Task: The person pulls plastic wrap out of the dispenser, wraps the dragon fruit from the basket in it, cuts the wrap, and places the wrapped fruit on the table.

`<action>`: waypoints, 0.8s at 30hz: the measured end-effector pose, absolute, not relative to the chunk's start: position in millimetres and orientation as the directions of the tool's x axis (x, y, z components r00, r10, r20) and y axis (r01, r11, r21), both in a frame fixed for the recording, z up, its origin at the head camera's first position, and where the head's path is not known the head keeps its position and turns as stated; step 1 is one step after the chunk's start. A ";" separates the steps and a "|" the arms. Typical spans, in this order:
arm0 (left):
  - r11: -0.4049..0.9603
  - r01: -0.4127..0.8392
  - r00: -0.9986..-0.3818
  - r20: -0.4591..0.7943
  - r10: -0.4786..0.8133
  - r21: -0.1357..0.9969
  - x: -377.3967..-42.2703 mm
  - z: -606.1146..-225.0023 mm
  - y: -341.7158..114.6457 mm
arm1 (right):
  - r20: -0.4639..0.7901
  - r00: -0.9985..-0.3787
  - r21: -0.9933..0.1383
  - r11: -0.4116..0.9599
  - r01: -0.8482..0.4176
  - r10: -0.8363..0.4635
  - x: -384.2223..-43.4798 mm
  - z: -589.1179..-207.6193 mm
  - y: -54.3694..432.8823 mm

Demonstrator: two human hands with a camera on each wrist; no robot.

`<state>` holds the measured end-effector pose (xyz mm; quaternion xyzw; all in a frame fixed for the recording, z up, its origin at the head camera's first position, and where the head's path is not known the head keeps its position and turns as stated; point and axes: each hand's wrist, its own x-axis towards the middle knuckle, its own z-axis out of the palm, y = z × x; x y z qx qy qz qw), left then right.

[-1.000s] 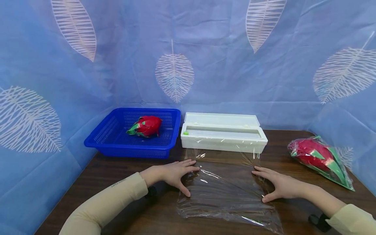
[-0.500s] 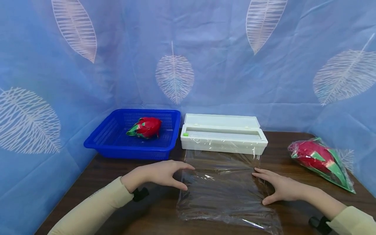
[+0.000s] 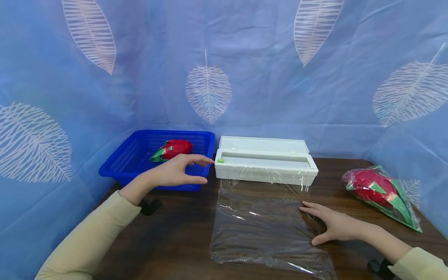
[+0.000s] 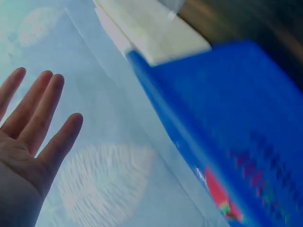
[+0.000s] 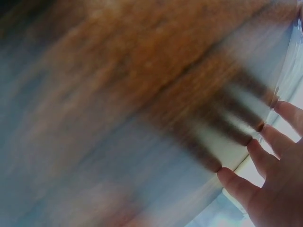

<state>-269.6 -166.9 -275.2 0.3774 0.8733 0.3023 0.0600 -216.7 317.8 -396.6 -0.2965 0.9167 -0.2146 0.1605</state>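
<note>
A sheet of cling film [image 3: 259, 233] stretches over the brown table from the white cling film dispenser [image 3: 266, 170], whose lid stands up. On the film's right edge my right hand [image 3: 337, 224] rests, fingertips pressing down; in the right wrist view its fingers [image 5: 234, 184] are spread against the table. My left hand [image 3: 175, 171] is raised with fingers extended and nothing in it, overlapping the front of the blue basket [image 3: 122, 169] in the head view. In the left wrist view the left hand [image 4: 33, 127] shows spread fingers. A red dragon fruit [image 3: 176, 147] lies in the basket.
At the table's right side lies another dragon fruit [image 3: 374, 186] wrapped in clear film. A green slider [image 3: 221, 160] sits at the dispenser's left end. Behind the table hangs a blue curtain [image 3: 259, 97] with white leaf prints.
My left hand has left the film's left edge, lifted, and moved forward and left towards the basket. The right hand has stayed in place on the film.
</note>
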 end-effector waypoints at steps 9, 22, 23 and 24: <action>0.622 0.552 -0.789 0.105 0.606 0.556 -299.9 -253.0 -198.2 | -0.160 -0.771 -0.491 0.727 -0.479 -0.616 -216.4 -398.6 317.4; 0.712 0.401 -0.878 0.020 0.479 0.577 -345.2 -235.9 -244.3 | -0.163 -0.767 -0.489 0.726 -0.483 -0.620 -215.9 -395.2 316.7; 0.720 0.395 -0.883 0.018 0.470 0.571 -348.2 -235.4 -247.3 | -0.162 -0.769 -0.487 0.728 -0.483 -0.618 -215.9 -394.7 316.6; 0.726 0.390 -0.886 0.017 0.463 0.567 -351.1 -234.9 -249.9 | -0.156 -0.769 -0.484 0.726 -0.488 -0.621 -216.0 -394.2 316.7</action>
